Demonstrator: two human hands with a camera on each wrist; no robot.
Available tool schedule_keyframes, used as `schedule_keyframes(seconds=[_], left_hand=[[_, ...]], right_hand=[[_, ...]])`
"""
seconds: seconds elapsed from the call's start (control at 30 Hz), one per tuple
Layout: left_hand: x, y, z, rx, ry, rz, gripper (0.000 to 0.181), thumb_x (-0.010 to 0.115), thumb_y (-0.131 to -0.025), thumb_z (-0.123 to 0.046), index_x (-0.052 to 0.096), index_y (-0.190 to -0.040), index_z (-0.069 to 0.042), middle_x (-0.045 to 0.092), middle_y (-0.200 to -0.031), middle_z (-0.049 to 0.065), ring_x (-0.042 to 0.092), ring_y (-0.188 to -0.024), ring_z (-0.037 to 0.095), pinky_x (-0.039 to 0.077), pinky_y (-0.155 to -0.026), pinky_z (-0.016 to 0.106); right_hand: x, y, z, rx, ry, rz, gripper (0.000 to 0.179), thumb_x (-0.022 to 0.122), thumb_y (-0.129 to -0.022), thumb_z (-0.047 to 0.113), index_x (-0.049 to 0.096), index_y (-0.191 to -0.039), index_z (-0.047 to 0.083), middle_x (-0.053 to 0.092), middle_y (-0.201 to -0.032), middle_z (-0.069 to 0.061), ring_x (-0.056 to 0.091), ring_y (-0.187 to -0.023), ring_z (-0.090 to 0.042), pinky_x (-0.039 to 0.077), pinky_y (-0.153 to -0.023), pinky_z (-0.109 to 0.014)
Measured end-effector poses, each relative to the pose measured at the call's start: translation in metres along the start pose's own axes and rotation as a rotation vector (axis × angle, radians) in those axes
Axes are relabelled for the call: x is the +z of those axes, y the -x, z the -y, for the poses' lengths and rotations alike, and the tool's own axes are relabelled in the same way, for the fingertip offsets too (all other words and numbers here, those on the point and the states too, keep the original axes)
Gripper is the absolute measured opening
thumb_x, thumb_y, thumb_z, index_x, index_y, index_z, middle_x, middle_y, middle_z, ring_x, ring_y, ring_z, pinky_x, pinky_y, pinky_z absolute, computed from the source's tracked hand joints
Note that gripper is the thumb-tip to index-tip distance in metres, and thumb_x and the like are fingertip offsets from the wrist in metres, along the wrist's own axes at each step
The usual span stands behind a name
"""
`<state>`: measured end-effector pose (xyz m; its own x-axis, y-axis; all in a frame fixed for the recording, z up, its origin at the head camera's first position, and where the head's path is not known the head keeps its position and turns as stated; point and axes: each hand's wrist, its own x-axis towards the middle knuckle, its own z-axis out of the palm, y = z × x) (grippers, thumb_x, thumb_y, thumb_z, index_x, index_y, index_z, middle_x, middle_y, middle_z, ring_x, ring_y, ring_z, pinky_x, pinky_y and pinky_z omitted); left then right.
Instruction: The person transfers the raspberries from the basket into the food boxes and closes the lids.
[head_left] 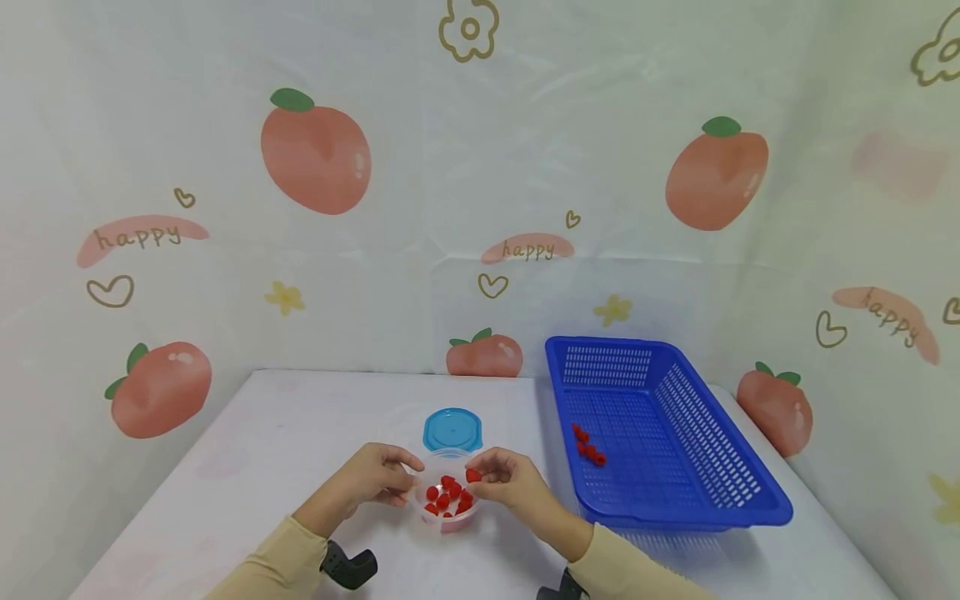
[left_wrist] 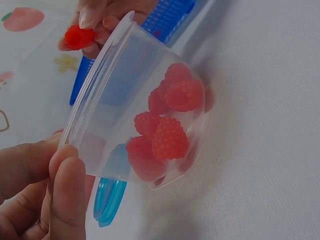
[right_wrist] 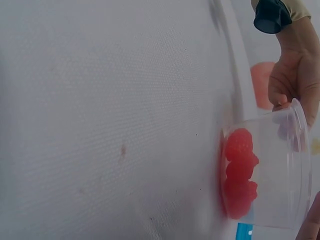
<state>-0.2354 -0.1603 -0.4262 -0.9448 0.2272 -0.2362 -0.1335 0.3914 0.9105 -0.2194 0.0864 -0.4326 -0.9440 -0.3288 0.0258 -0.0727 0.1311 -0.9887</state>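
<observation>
A clear plastic tub (left_wrist: 115, 115) stands on the table with several raspberries (left_wrist: 170, 137) on its bottom. At its left side, my left hand (head_left: 378, 475) pinches the rim between thumb and fingers. My right hand (head_left: 513, 483) pinches a single raspberry (left_wrist: 79, 37) at the tub's right rim, just above the opening. In the right wrist view the tub shows side-on with the red berries through its wall, and only a bit of my right hand (right_wrist: 311, 220) appears at the lower right edge.
A blue lid (head_left: 452, 430) lies flat just behind the tub. To the right, a large blue plastic basket (head_left: 720, 433) holds several more red raspberries (head_left: 590, 451) by its left wall. A printed cloth backdrop (head_left: 420, 167) rises behind the table (head_left: 262, 458).
</observation>
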Motion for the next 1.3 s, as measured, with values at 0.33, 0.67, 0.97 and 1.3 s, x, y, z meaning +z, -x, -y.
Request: schedule_keyframes(seconds=[0.33,0.67,0.97,1.3], left_hand=[[-0.0013,0.0017,-0.0021,0.004,0.017,0.017,0.028,0.069,-0.085,-0.007,0.065,-0.11,0.005,0.062,-0.069,0.004,0.061,-0.057,0.014,0.059,-0.061,0.028],[-0.0011,0.0003,-0.0016,-0.002,0.021,0.011,0.025,0.069,-0.085,-0.007,0.066,-0.108,0.003,0.062,-0.069,0.005,0.062,-0.058,0.014,0.058,-0.061,0.027],[-0.0016,0.0014,-0.0025,0.0,0.017,0.017,0.027,0.069,-0.085,-0.007,0.065,-0.109,0.004,0.061,-0.068,0.004,0.062,-0.057,0.014,0.058,-0.061,0.027],[-0.0016,0.0012,-0.0032,0.003,0.027,0.024,0.026,0.068,-0.085,-0.007,0.065,-0.108,0.004,0.061,-0.067,0.003,0.061,-0.057,0.014,0.059,-0.061,0.028]], right_hand=[[0.0025,-0.0009,0.0004,0.014,0.011,-0.008,0.027,0.075,-0.079,0.003,0.067,-0.104,-0.003,0.065,-0.088,0.0,0.057,-0.076,-0.012,0.053,-0.068,-0.016],[0.0035,-0.0001,0.0014,0.024,0.029,-0.001,0.027,0.076,-0.079,0.003,0.068,-0.104,-0.002,0.066,-0.086,-0.001,0.057,-0.075,-0.012,0.053,-0.068,-0.016],[0.0042,0.0006,0.0028,0.014,0.033,0.001,0.028,0.075,-0.079,0.003,0.068,-0.105,-0.003,0.066,-0.087,-0.001,0.057,-0.075,-0.011,0.053,-0.067,-0.015],[0.0033,0.0006,0.0029,0.019,0.039,0.007,0.027,0.075,-0.079,0.002,0.068,-0.105,-0.003,0.066,-0.087,-0.002,0.057,-0.075,-0.012,0.053,-0.068,-0.016]])
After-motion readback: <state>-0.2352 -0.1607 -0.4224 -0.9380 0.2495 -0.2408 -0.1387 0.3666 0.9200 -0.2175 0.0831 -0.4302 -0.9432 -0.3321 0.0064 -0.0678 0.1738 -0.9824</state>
